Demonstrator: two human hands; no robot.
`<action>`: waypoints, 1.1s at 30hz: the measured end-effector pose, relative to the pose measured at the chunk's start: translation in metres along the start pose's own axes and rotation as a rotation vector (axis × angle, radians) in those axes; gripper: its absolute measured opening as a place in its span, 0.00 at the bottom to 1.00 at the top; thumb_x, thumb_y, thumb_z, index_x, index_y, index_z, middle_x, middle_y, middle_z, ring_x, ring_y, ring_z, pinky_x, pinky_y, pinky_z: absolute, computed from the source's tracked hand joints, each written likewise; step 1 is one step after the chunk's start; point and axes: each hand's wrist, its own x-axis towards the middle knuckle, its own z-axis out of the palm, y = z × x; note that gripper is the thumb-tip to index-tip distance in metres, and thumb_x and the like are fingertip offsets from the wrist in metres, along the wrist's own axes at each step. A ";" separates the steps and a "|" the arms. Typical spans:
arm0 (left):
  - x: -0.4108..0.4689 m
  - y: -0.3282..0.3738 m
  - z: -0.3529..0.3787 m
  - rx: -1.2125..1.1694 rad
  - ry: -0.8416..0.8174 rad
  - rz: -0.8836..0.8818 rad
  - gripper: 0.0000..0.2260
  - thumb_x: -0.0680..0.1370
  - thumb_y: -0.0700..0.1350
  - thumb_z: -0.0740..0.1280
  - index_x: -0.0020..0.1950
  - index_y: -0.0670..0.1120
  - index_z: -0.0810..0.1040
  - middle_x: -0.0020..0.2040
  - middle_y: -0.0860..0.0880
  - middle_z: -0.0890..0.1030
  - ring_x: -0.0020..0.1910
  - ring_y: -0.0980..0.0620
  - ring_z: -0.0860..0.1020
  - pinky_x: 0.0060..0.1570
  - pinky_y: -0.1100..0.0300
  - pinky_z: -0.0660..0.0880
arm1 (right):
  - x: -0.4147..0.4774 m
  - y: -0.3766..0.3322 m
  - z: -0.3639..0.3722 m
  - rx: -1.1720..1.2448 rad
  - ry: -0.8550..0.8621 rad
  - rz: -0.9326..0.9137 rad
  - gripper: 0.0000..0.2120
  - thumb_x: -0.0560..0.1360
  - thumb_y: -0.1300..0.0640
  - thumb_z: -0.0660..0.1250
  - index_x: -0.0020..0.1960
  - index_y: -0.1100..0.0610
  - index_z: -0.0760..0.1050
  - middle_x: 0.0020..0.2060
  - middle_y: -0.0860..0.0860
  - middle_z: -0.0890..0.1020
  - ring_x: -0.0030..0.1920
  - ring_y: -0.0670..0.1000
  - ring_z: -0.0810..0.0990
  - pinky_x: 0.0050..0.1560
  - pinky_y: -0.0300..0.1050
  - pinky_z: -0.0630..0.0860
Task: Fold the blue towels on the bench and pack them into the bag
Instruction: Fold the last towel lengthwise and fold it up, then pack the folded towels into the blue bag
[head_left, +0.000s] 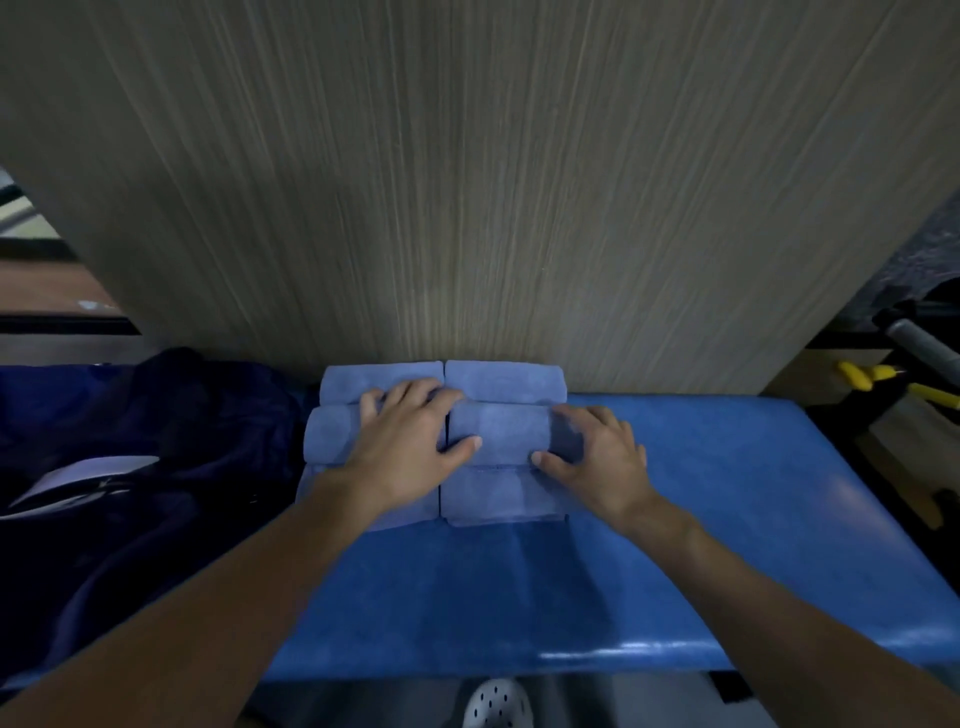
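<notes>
Glossy bench (675, 545), plump folded towels (498, 434) under hands (410, 441) (605, 460)

The bench (675, 519) lies bare across its near half and out to its right end, so a hand can sweep there freely. At the back the wood-grain panel (467, 182) rises from the bench's far edge and closes off any reach beyond. The folded towels (498, 382) sit in touching rows against that panel, with no gap to slip between. The left hand (405, 441) lies over the left rows and the right hand (597, 452) cups the right end of the middle one. The dark bag (156, 441) fills the bench's left side, just beside the towels. Past the right end a grey tube (924, 345) and yellow-handled tools (862, 376) crowd the way.
</notes>
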 end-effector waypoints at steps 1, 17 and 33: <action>-0.002 -0.001 -0.007 -0.006 0.003 -0.004 0.32 0.70 0.71 0.47 0.68 0.58 0.70 0.66 0.58 0.71 0.68 0.55 0.67 0.66 0.49 0.55 | -0.003 -0.004 -0.006 -0.025 0.001 -0.009 0.30 0.71 0.39 0.70 0.70 0.44 0.67 0.65 0.46 0.69 0.65 0.52 0.66 0.62 0.50 0.61; -0.149 -0.200 -0.161 0.261 -0.161 -0.244 0.24 0.81 0.60 0.56 0.75 0.54 0.62 0.73 0.51 0.64 0.72 0.47 0.63 0.68 0.50 0.60 | -0.039 -0.219 0.058 0.031 -0.243 -0.499 0.20 0.74 0.51 0.71 0.63 0.56 0.75 0.59 0.55 0.78 0.60 0.56 0.75 0.62 0.52 0.71; -0.184 -0.405 -0.160 0.435 -0.476 -0.353 0.29 0.78 0.70 0.47 0.76 0.61 0.59 0.80 0.56 0.55 0.79 0.49 0.41 0.74 0.36 0.38 | -0.008 -0.276 0.217 -0.119 -0.397 -0.353 0.28 0.76 0.39 0.64 0.73 0.49 0.65 0.75 0.48 0.61 0.77 0.51 0.48 0.73 0.61 0.58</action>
